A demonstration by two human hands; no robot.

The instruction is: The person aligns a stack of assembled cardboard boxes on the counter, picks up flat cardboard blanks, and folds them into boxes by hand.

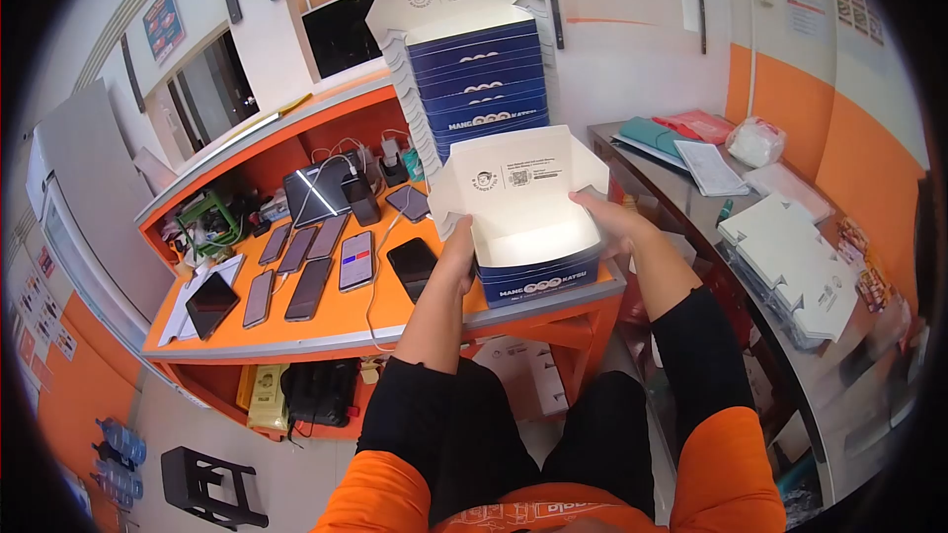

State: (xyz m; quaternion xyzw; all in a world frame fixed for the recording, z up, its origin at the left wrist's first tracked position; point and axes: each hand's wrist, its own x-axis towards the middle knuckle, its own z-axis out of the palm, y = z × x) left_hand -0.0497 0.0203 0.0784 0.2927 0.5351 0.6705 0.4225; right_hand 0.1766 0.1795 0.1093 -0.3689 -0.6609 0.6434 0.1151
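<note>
An open blue and white food box (pixel 538 281) stands at the right front corner of the orange table, its lid raised and its white inside lit. My left hand (pixel 457 255) is closed on the box's left side, and my right hand (pixel 604 220) grips its right side near the lid. Some fingertips are hidden behind the cardboard. Just behind rises a tall stack of nested boxes (pixel 481 74) of the same kind, the top one with its lid up. A dark phone (pixel 412 268) lies close to my left hand.
Several phones, one with a lit screen (pixel 356 261), lie on the orange table (pixel 336 328) with cables between them. To the right, a grey table (pixel 790 375) bears flat white cartons (pixel 790 257), folders and plastic bags. A dark stool (pixel 212 484) stands at lower left.
</note>
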